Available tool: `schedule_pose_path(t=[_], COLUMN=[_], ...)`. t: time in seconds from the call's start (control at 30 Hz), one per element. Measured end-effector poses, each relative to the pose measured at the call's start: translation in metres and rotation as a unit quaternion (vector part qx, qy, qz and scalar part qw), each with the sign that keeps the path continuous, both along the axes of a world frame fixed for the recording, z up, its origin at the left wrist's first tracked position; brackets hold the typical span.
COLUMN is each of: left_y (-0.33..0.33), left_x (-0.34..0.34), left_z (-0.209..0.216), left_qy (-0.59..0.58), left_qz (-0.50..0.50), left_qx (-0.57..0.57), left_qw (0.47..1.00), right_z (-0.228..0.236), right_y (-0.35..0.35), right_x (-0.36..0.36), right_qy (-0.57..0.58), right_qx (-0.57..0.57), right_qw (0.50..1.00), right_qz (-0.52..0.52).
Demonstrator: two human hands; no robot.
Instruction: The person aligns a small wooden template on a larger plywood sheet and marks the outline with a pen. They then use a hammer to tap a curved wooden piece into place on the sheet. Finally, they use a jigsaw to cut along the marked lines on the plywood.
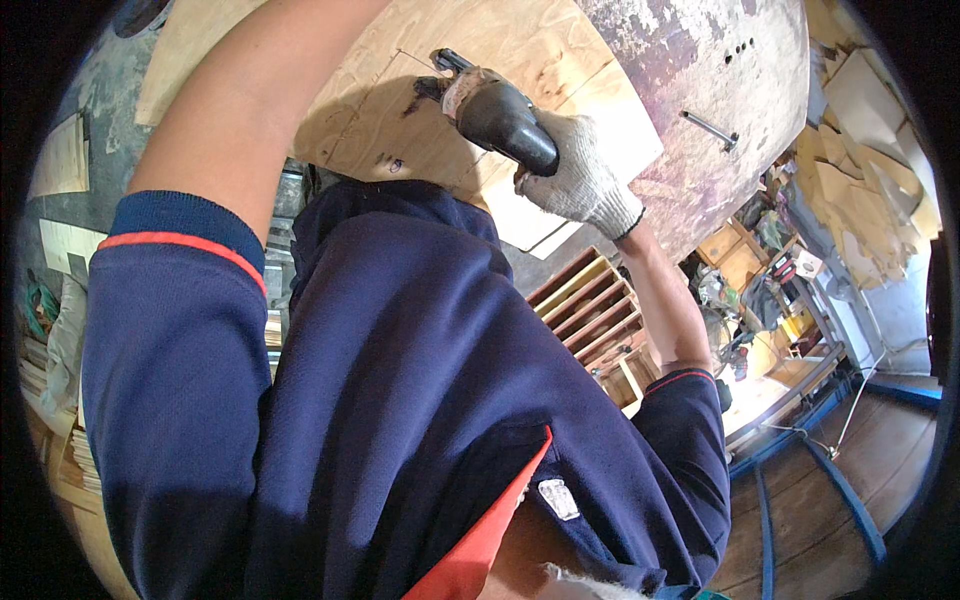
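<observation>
My right hand (575, 165), in a white knitted glove, is closed around the rear of a black hand-held power tool (505, 125). The tool has a worn, pale front part and a dark metal end pointing up and left; its exact kind is not clear. It is over a light plywood sheet (560, 50), where thin lines are marked and its shadow falls. Whether its tip touches the wood is hard to see. My left arm (240, 100) reaches across the sheet and leaves the picture at the top, so my left hand is out of sight.
Under the plywood is a worn, paint-stained tabletop (690, 60) with a metal rod (710, 130) on it to the right. Below its edge stands a slatted wooden rack (590, 310). Offcuts (850, 180) and a cluttered bench (770, 390) are farther right.
</observation>
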State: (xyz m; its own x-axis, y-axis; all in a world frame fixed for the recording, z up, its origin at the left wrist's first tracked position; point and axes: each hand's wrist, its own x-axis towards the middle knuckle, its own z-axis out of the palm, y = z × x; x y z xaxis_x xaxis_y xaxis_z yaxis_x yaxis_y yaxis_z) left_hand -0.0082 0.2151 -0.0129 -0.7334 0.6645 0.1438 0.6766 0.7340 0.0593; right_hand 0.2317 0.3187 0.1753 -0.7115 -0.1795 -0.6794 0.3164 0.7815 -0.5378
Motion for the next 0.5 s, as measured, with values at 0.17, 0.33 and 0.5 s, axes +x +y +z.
schedule_pose_path(t=[0.17,0.33,0.5], left_y=[-0.005,-0.009,-0.024], left_x=[-0.005,-0.007,0.010], left_z=[0.004,-0.006,-0.001], left_qy=[-0.029,-0.020,-0.022], left_qz=[-0.003,0.000,0.070], left_qx=[-0.054,-0.080,0.166], left_qw=[0.998,0.997,0.983], right_z=[0.002,0.008,0.009], right_y=[0.000,-0.003,-0.005], right_x=[-0.003,-0.006,-0.005], right_qy=[0.033,-0.003,0.009], right_qx=[0.003,0.030,0.016], right_qw=[0.999,0.999,0.999], right_qz=[0.023,0.028,0.029])
